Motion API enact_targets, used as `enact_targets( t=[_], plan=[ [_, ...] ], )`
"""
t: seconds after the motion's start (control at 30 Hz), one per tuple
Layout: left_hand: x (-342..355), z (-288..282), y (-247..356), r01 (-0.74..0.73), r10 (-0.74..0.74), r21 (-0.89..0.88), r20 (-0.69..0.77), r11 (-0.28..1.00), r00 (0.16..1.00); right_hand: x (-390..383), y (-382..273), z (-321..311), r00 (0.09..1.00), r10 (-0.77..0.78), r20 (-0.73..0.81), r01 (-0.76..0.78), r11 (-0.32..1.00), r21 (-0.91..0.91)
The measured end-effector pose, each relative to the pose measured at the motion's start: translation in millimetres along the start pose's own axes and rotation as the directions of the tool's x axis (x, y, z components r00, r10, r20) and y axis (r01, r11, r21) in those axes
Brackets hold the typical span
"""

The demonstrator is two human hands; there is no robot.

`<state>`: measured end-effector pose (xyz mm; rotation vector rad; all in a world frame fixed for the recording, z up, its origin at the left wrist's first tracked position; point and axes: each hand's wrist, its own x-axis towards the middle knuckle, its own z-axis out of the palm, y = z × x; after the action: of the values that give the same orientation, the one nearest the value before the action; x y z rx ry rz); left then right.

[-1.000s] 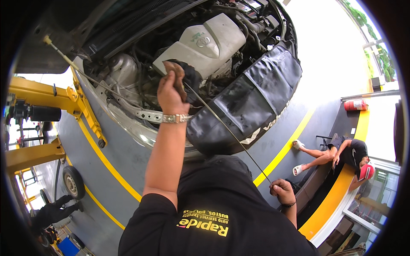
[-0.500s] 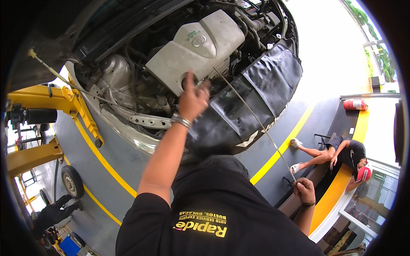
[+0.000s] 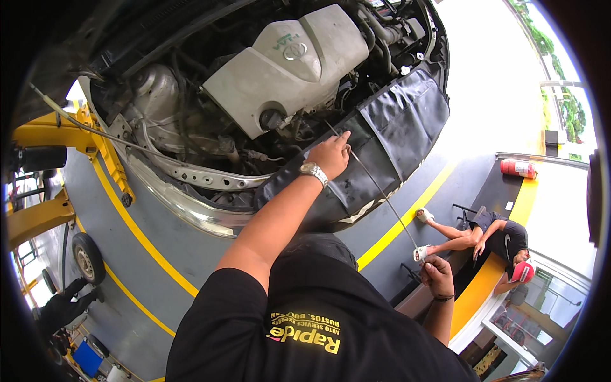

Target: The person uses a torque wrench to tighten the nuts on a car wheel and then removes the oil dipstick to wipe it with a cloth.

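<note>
A long, thin dipstick [image 3: 383, 193] slants across the front of the open engine bay. My right hand [image 3: 438, 275] is closed around its near end, low on the right. Farther up, the fingers of my left hand [image 3: 331, 155] meet the rod close to its far end, the index finger lying along it; part of the grip is hidden behind the hand. Beyond them is the grey engine cover [image 3: 289, 67], with a black oil filler cap [image 3: 272, 118] at its near corner. The dipstick's tip reaches the dark gap beside the cover.
A black fender cover [image 3: 401, 121] drapes over the car's front edge. At left, a prop rod [image 3: 95, 127] rises beside a yellow lift arm [image 3: 114, 167]. A tyre [image 3: 88, 258] stands on the floor. To the right a person [image 3: 499, 235] sits near a red fire extinguisher [image 3: 518, 168].
My left hand has moved right, from over the oil filler cap to the dipstick, uncovering the cap. My right hand, still holding the dipstick, appears slightly farther left, as the whole view has shifted.
</note>
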<state>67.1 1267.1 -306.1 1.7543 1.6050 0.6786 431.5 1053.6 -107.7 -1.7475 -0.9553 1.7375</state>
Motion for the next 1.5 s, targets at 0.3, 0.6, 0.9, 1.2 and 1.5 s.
enact_targets(
  t=[0.3, 0.6, 0.9, 1.2, 1.5],
  plan=[
    [-4, -9, -2, 0.107, -0.101, -0.123, 0.052, 0.987, 0.993, 1, 0, -10, 0.998, -0.052, 0.024, 0.051, 0.998, 0.036],
    [3, -25, -9, 0.256, -0.236, -0.372, 0.098, 0.892, 0.967, 12, -6, -3, 1.000, -0.017, -0.013, 0.017, 1.000, 0.026],
    [10, -17, -23, 0.347, -0.296, -0.428, 0.184, 0.835, 0.937, 17, -39, 11, 0.998, -0.058, 0.002, 0.058, 0.997, 0.050],
    [39, -14, -21, 0.246, -0.354, -0.445, -0.176, 0.861, 0.919, 66, -184, 103, 0.608, -0.763, 0.219, 0.717, 0.646, 0.261],
    [-32, -31, -60, 0.308, -0.464, -0.742, -0.005, 0.596, 0.886, 289, -196, 239, 0.831, -0.473, 0.293, 0.556, 0.682, -0.474]
  ],
)
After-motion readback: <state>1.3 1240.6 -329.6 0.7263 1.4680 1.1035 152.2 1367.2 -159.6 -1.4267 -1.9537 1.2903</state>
